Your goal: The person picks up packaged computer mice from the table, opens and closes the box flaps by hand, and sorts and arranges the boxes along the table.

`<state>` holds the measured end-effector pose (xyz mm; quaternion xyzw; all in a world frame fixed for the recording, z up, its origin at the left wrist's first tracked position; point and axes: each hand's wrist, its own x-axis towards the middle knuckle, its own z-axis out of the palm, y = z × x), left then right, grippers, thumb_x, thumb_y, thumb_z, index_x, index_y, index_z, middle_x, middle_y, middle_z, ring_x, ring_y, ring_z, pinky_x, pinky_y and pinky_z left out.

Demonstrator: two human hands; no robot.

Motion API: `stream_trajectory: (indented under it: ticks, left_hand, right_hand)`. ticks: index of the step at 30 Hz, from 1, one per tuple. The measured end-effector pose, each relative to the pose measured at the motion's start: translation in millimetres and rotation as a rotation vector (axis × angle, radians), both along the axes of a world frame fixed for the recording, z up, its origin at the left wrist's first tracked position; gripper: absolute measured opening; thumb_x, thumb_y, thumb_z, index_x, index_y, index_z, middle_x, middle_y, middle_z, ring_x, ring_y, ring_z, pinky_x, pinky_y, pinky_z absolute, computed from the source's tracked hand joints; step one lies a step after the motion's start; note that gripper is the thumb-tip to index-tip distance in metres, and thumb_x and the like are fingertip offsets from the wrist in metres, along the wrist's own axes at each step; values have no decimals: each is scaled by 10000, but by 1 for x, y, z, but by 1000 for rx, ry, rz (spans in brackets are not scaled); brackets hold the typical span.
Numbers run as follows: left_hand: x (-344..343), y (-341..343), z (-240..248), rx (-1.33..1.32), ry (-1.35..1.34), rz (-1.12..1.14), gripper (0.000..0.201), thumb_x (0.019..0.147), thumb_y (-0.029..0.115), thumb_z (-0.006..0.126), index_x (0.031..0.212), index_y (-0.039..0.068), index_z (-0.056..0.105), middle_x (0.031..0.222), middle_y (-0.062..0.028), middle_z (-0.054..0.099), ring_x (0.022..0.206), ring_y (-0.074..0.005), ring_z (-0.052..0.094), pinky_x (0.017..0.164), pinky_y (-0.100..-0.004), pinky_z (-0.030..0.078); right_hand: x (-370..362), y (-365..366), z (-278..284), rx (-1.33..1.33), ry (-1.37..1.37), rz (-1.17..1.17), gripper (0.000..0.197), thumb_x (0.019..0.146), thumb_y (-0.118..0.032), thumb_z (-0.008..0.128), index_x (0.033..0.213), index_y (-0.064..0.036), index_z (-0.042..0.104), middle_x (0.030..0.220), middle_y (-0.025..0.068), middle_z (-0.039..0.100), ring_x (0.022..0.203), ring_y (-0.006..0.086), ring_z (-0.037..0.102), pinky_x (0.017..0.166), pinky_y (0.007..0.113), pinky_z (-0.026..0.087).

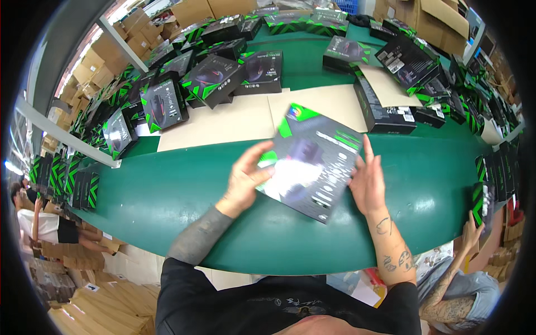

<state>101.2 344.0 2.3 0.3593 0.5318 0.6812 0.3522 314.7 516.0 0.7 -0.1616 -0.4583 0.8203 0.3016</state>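
A flat black retail box [312,162] with green corner patches is tilted above the green worktable, blurred a little and with a bright glare on its face. My left hand [247,175] grips its left edge, thumb over the front face and fingers partly hidden behind. Beside the right edge, my right hand [369,180] has its fingers stretched out, with the thumb side against or very near the box; whether it bears any weight I cannot tell.
Flat cardboard sheets [218,125] lie across the green table [167,190]. Similar boxes are heaped at the far left [164,103] and far right [385,106]. A co-worker's hand [472,231] touches a box at the right end. Another person [47,223] is at the left.
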Motion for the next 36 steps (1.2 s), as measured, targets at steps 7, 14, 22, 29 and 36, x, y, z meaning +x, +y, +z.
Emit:
stream_trajectory:
  ticks: [7,14,22,29,36]
  left_hand:
    - [-138,31,93,246,43,425,515,849,103,621,1342,100,472,1301,-70,493,1150,-159,476,985,-302,368]
    - [-226,31,40,-263,1422,1090,550,786,327,672,1243,57,525,1318,-253,444,1227,-417,399,1051,-469,285]
    - [-104,259,40,-251,1163,335,733,774,445,657,1287,-30,438,1325,-257,437,1243,-389,405,1046,-406,330]
    - [-150,410,-26,-334,485,197,873,745,606,643,1325,-19,455,1357,-227,454,1256,-333,439,1027,-384,344]
    - [-135,443,-36,-42,-166,33,437,792,342,713,1101,49,615,1031,-78,625,855,-163,582,751,-346,476]
  right_hand:
    - [9,18,3,198,-182,-222,632,875,-150,624,1413,-91,299,1353,177,412,1083,210,551,863,319,488]
    - [23,123,23,545,-532,-574,704,767,-279,747,1324,-6,414,1282,194,482,1078,204,533,871,336,471]
    - [17,299,63,606,-801,-1121,1117,605,-591,753,1374,73,292,1257,312,497,1148,395,528,980,386,403]
    - [9,297,78,521,-679,-774,924,628,-464,766,1332,3,390,1132,228,596,1069,325,573,920,355,440]
    - [40,209,-16,447,-492,-632,619,757,-442,733,1109,24,527,1046,135,629,954,205,600,867,304,459]
